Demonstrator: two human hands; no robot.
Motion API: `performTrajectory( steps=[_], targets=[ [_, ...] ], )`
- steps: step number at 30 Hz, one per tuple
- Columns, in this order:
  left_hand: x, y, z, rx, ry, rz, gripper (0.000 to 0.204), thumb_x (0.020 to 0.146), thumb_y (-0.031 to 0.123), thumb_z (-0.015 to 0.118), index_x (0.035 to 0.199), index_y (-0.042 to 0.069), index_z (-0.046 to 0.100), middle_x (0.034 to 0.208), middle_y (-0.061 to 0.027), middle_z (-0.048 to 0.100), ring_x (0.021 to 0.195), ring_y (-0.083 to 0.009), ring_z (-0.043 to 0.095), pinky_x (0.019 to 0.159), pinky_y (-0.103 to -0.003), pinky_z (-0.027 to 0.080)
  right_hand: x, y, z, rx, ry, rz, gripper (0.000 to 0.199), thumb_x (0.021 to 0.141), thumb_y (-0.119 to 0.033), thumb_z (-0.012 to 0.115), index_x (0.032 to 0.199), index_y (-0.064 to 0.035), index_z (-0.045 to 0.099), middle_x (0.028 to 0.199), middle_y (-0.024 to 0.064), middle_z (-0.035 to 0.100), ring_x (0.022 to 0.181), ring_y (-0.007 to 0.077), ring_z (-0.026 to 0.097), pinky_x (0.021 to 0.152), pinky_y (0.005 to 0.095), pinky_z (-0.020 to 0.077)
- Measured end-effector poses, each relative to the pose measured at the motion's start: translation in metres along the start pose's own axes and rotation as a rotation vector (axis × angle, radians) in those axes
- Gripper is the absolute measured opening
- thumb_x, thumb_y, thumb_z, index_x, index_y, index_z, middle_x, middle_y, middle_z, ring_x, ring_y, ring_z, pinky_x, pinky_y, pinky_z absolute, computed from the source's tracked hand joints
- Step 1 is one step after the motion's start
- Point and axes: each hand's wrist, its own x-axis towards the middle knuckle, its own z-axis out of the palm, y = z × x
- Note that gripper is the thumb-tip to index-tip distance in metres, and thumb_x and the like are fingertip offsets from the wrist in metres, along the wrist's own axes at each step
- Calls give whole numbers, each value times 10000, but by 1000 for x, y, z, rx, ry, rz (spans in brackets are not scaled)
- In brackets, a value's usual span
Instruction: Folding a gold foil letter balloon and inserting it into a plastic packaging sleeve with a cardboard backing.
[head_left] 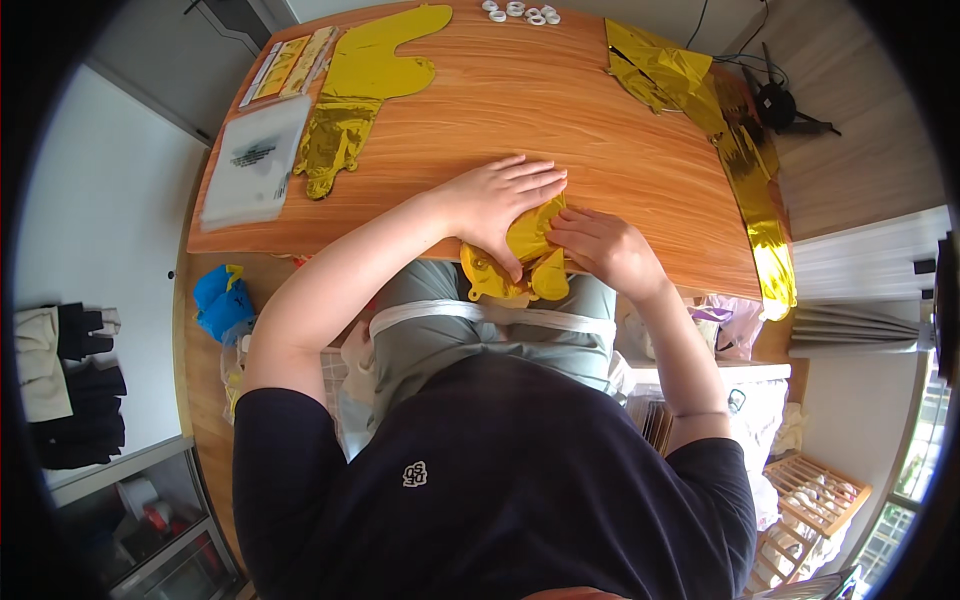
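At left, we have a translucent packet (240, 190) beside a gold foil sheet (375, 65). At the near edge of the table (560, 100), our left hand (500, 200) spreads over a crumpled gold piece (530, 232); our right hand (612, 248) touches it closely alongside, pinching or merely pressing, we cannot tell.

The lone head view, a wide fisheye, looks steeply down from above and behind the grip of the left hand (500, 203) and right hand (608, 245), near enough that the wearer's dark shirt (520, 470) spreads broadly below it. It faces over the tabletop (560, 110) beyond the grip, edges bending toward the rim.
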Motion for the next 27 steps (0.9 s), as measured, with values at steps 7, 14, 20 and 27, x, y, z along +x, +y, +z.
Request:
performTrajectory(
  steps=[7,14,20,27],
  targets=[
    [-2,-11,4,-45,7,25,1397,650,933,652,1643,36,251,1700,-172,281,1584,-320,237,1307,-477,170,9,-10,1,45,66,235,241,885,-143,772,1106,-55,727,997,133,751,940,347,719,825,446,578],
    [-6,-18,0,-963,266,-11,999,979,807,358,1566,3,434,1592,-173,481,1512,-296,403,1266,-447,268,24,-20,9,-12,168,349,247,921,-231,763,1116,-86,713,863,132,729,794,345,702,708,449,551],
    [-13,-13,-16,-1054,151,-250,443,1139,243,425,1523,37,507,1547,-98,547,1449,-225,487,1212,-387,376,30,-22,17,-45,152,485,323,912,-301,763,1157,-107,684,829,125,726,786,348,700,719,461,555],
    [-32,6,-8,-446,57,-210,486,1081,205,540,1548,81,486,1595,-116,484,1511,-282,402,1242,-440,333,37,-26,16,-21,152,499,299,893,-298,777,1108,-110,688,824,127,720,787,346,701,722,458,556]
  ],
)
